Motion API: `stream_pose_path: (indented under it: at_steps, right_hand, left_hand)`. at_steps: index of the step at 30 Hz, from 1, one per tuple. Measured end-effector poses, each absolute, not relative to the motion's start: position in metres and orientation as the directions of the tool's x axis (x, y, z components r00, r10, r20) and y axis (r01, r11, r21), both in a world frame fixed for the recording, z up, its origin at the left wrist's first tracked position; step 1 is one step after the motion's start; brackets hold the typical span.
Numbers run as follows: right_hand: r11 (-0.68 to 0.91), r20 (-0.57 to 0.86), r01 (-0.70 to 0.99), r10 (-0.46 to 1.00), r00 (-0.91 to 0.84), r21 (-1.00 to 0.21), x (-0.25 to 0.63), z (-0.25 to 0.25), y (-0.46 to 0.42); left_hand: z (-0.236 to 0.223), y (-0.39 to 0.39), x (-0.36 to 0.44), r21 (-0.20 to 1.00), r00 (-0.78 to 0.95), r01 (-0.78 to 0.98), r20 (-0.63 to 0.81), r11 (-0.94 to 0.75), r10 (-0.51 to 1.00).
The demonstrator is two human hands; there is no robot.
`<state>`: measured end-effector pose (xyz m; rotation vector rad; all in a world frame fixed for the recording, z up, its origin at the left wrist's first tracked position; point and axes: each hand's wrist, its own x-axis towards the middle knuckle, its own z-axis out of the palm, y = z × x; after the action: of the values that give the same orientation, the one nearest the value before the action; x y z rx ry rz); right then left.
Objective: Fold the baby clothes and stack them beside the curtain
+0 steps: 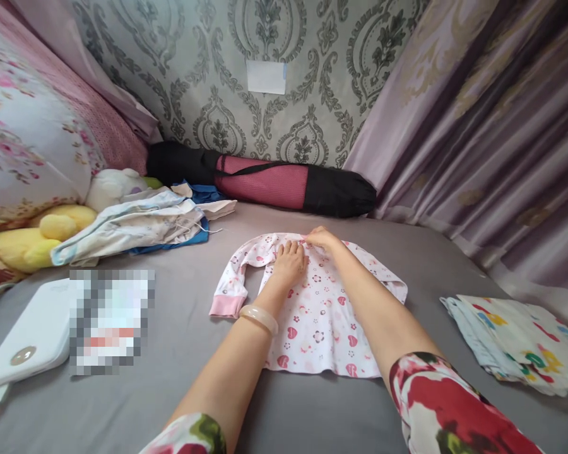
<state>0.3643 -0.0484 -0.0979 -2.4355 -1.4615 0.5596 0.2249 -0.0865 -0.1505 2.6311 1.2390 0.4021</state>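
Note:
A small long-sleeved white shirt (319,321) with pink hearts and flowers lies spread on the grey sheet. Its left sleeve, with a pink cuff, bends outward; the other sleeve is partly behind my right forearm. My left hand (291,261) rests flat on the upper chest of the shirt, fingers stretched out and holding nothing. Beside it, at the neckline, my right hand (322,238) is closed with fingertips pinched on the shirt's collar. A pale bangle circles my left wrist.
Folded patterned cloths (525,340) lie at the right. On the left are a white power bank (38,328) with a cable, a blurred-out flat object (113,321), a heap of clothes (142,221) and a yellow plush toy (28,246). A black-and-pink rolled bag (262,181) lies along the wall.

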Motion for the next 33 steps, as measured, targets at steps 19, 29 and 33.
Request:
stream_pose_path:
  at_steps: [19, 29, 33]
  right_hand:
    - [-0.487, -0.074, 0.660, 0.832, 0.550, -0.572, 0.380, -0.124, -0.016]
    - [-0.343, 0.134, 0.797, 0.877, 0.461, -0.497, 0.360, -0.149, -0.027]
    - [-0.323, 0.247, 0.903, 0.885, 0.394, -0.285, 0.348, -0.155, -0.033]
  left_hand:
    - [-0.156, -0.081, 0.229, 0.266, 0.601, 0.734, 0.173, -0.625, 0.780]
    - [-0.153, -0.080, 0.228, 0.315, 0.482, 0.798, 0.177, -0.513, 0.858]
    - [-0.156, -0.079, 0.228, 0.305, 0.474, 0.805, 0.184, -0.508, 0.861]
